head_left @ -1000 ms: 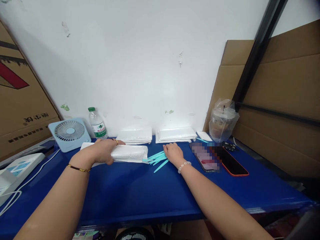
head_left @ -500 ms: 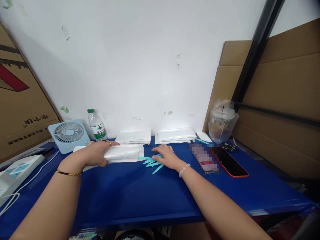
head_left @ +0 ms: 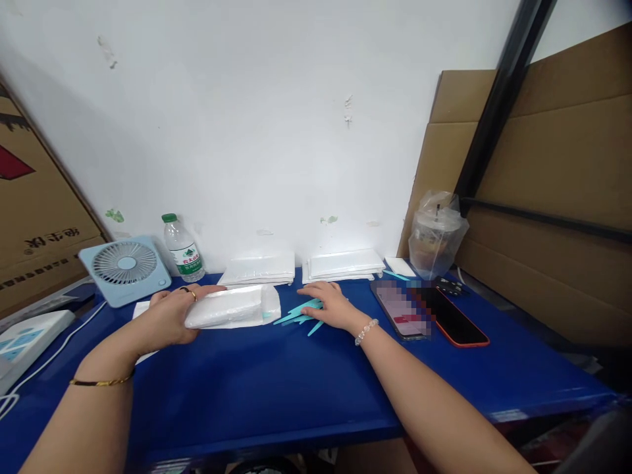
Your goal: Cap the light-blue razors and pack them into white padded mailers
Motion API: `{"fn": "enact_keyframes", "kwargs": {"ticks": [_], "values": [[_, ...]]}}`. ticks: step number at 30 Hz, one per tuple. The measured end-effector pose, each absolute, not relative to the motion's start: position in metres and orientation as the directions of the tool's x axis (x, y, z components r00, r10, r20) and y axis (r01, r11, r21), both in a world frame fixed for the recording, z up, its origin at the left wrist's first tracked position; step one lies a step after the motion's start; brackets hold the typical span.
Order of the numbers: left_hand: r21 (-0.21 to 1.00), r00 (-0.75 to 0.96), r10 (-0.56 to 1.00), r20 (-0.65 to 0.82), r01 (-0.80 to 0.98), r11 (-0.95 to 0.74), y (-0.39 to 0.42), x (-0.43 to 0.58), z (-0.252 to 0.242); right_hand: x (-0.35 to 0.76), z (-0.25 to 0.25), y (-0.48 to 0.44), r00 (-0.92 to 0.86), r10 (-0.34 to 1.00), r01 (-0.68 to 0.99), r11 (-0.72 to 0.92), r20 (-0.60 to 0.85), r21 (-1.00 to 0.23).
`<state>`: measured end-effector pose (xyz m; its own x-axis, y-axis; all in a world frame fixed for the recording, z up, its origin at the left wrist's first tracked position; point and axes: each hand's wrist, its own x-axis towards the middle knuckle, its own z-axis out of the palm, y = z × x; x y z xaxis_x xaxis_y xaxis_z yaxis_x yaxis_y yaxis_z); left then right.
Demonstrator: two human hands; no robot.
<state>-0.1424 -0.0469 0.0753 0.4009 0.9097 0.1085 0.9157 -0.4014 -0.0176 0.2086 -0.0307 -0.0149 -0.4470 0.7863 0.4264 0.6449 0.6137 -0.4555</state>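
My left hand (head_left: 170,315) is closed around the left end of a white packet in a clear plastic sleeve (head_left: 230,307), thumb on the near side. At the sleeve's right end, a turquoise strip (head_left: 267,315) shows through the plastic. Just right of it, several thin, pointed turquoise sticks (head_left: 300,312) lie in a loose pile on the blue table. My right hand (head_left: 332,306) rests over this pile, its fingers stretched out and thumb apart, partly covering the sticks. Under my left hand, a white sheet or packet (head_left: 141,308) peeks out.
Two stacks of white packets, a left stack (head_left: 259,268) and a right stack (head_left: 343,263), lie against the wall. A blue fan (head_left: 126,268) and water bottle (head_left: 184,250) stand left. Two phones, one blurred (head_left: 401,309) and one red-edged (head_left: 459,319), and a bagged drink cup (head_left: 435,237) are right.
My left hand and the packet have shifted left, away from the sticks. The turquoise strip that stuck out towards my right hand now lies within the sleeve's end. My right hand stays over the pile.
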Motion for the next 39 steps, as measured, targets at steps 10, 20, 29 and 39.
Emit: {"fn": "enact_keyframes", "kwargs": {"ticks": [10,20,29,39], "values": [[-0.144,0.495,0.832,0.25,0.869,-0.474,-0.046,-0.084,0.064,0.177,-0.018,-0.038,-0.313,0.74,0.544,0.654,0.596,-0.526],[-0.09,0.476,0.839,0.265,0.878,-0.47,-0.04,-0.066,0.057,0.188,-0.018,-0.034,-0.339,0.817,0.759,0.53,0.466,-0.378],[-0.048,0.36,0.87,0.337,0.929,-0.366,-0.037,-0.121,0.049,0.233,-0.006,-0.024,-0.356,0.827,0.825,0.497,0.435,-0.269],[0.237,0.396,0.817,0.419,0.821,-0.52,-0.059,-0.132,0.054,0.25,-0.007,-0.02,-0.383,0.862,0.852,0.469,0.332,-0.233]]}}
